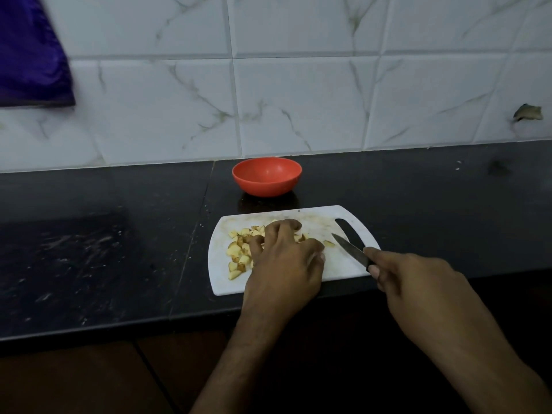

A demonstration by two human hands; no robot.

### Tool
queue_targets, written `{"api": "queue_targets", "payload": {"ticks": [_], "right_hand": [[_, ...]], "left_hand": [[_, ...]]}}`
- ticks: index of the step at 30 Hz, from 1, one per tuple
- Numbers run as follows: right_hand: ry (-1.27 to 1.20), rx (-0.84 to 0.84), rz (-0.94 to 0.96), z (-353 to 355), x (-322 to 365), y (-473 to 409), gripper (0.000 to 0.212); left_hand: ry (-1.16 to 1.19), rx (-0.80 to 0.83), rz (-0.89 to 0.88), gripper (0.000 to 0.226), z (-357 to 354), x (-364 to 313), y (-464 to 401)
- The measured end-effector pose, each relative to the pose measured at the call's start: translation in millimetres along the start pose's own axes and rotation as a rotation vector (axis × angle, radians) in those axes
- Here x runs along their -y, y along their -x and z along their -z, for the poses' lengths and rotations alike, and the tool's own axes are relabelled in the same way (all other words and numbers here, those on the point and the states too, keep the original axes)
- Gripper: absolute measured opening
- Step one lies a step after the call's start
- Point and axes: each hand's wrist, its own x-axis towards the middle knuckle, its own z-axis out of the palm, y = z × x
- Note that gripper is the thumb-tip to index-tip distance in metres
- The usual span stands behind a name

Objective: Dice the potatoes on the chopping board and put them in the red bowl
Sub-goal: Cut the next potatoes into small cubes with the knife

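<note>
While the left hand (282, 264) lay over the middle of the white chopping board (316, 273), its fingers were curled down onto the heap of diced potato pieces (239, 252), the fingertips bunched among the cubes; whether any cube was actually pinched could not be told, since the back of the hand hid the grip. Right hand (415, 288) held a knife (351, 249) by its dark handle, fingers wrapped tight round it, forefinger laid near the base of the blade. Blade pointed up and to the left, tip over the right part of the board, just beside the board's handle slot and near one stray cube (328, 243). Potato dice, pale yellow with brownish skin on some faces, lay mostly on the board's left half, partly under the left hand. Red bowl (266, 176) stood on the black desk (104, 249) just behind the board, close to the wall, nothing visible inside it. Board sat at the desk's near edge. Wall behind was white marble-veined tile (298, 100); a purple cloth (30, 55) hung at upper left.
</note>
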Motion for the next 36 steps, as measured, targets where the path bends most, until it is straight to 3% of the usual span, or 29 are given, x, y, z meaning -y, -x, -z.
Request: {"api": "queue_targets", "payload": {"ticks": [10,20,36], "right_hand": [[0.007,0.076,0.022,6.7,-1.8,9.9,0.019],[-0.016,0.045,-0.005,9.5,1.8,2.7,0.033],[0.165,0.158,0.068,19.2,-1.2,-31.2,0.031]], "left_hand": [[0.048,-0.033,0.057,0.029,-2.0,3.8,-4.0],[-0.014,0.003,0.088,0.034,-6.4,4.4,-9.9],[0.009,-0.025,0.031,0.024,-1.3,0.6,-2.7]]}}
